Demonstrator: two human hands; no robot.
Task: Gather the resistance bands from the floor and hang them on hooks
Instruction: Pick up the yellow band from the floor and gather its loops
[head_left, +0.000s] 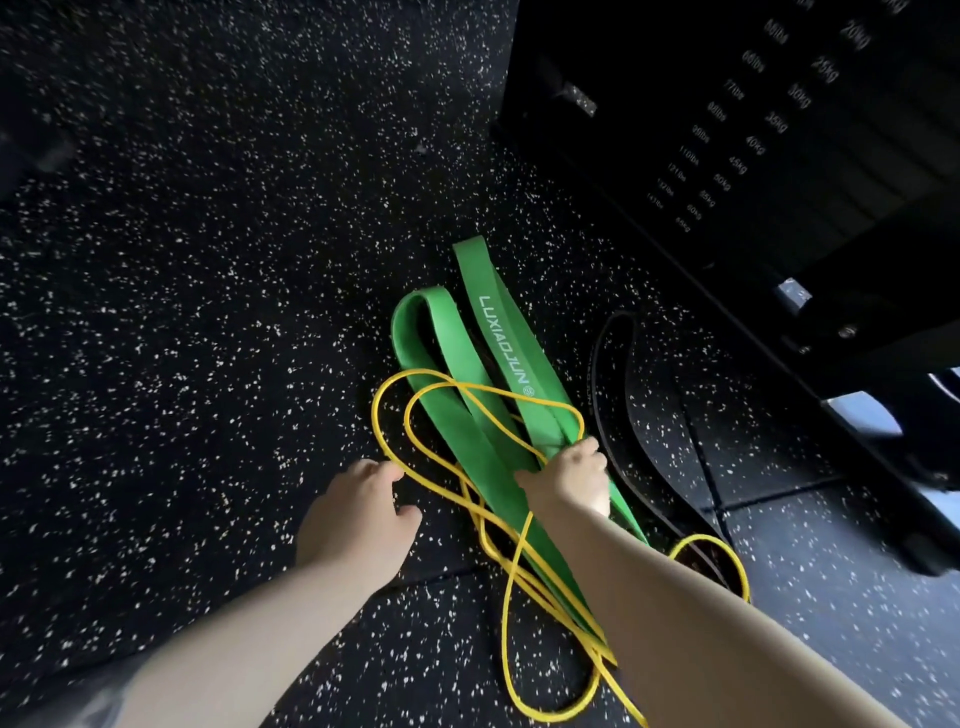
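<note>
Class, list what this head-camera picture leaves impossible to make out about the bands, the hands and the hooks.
- Hooks: none in the head view.
- Right hand: its fingertips are hidden under the wide green rubber band, so the grip is unclear.
- Thin yellow rubber band: the bottom edge cuts it off.
- Thin black rubber band: its near end is hidden behind the right forearm.
- Left hand: whether it touches the yellow band.

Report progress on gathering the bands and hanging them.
Done: nothing hung; no hooks in view. In hand: the right hand grips the green band where the yellow band crosses it; the left hand hovers open beside the yellow loops. Left: the black band lies untouched on the floor, then hanging all three.
</note>
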